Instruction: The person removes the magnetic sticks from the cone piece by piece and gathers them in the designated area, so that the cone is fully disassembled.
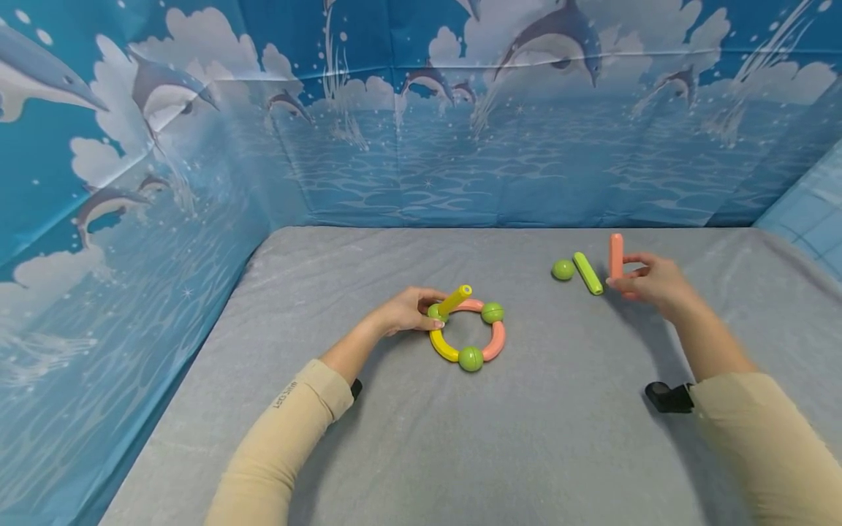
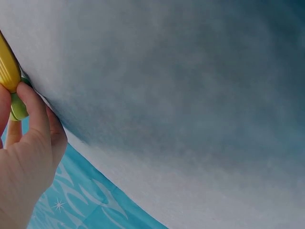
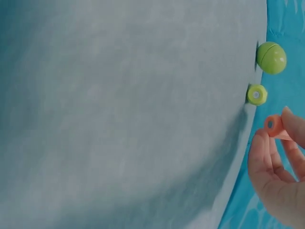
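Note:
My left hand (image 1: 411, 310) grips a green ball (image 1: 437, 314) at the left side of a ring made of curved rods and balls. From that ball a straight yellow rod (image 1: 455, 299) sticks up at a slant. The ring has a curved yellow rod (image 1: 444, 346), coral curved rods (image 1: 495, 341) and more green balls (image 1: 471, 359). At the far right, my right hand (image 1: 660, 283) pinches a coral rod (image 1: 616, 256) between thumb and fingers; more coral shows below the fingers. In the right wrist view the rod's round end (image 3: 272, 125) faces the camera.
Left of my right hand lie a lime-green straight rod (image 1: 588, 274) and a loose green ball (image 1: 562, 269). Grey cloth covers the table (image 1: 526, 446). Blue dolphin-print sheets (image 1: 421, 168) stand behind it and along the left side.

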The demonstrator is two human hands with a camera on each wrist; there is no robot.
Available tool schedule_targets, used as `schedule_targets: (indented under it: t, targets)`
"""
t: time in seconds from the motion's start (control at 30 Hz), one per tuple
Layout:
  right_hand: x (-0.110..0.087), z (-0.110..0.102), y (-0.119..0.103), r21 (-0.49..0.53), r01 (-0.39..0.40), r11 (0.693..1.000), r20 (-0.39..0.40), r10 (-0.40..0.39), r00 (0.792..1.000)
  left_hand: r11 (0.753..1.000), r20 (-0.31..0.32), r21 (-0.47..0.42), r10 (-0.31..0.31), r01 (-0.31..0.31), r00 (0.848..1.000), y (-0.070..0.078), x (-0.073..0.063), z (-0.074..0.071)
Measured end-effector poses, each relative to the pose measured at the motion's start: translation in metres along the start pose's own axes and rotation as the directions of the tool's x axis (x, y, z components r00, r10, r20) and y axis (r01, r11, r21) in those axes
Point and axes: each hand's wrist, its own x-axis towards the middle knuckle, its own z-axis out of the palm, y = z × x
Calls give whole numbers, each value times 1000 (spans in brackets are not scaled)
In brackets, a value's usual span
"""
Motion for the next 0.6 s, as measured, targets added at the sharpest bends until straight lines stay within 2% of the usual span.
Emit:
schedule_targets:
  t: [0.13,0.3,0.6]
  targets:
    - [7,3,2,17,-41,999,-15,41,999,1000,-2,9,1,-1,1000,0,0,0]
    - [15,8,4,50,-57,997,4,57,998,1000,-2,10,-5,5,1000,1,1,0]
    - [18,13,3,30,-88,996,-23,89,996,1000,-7,1,-10,10,1000,-2,2,-1]
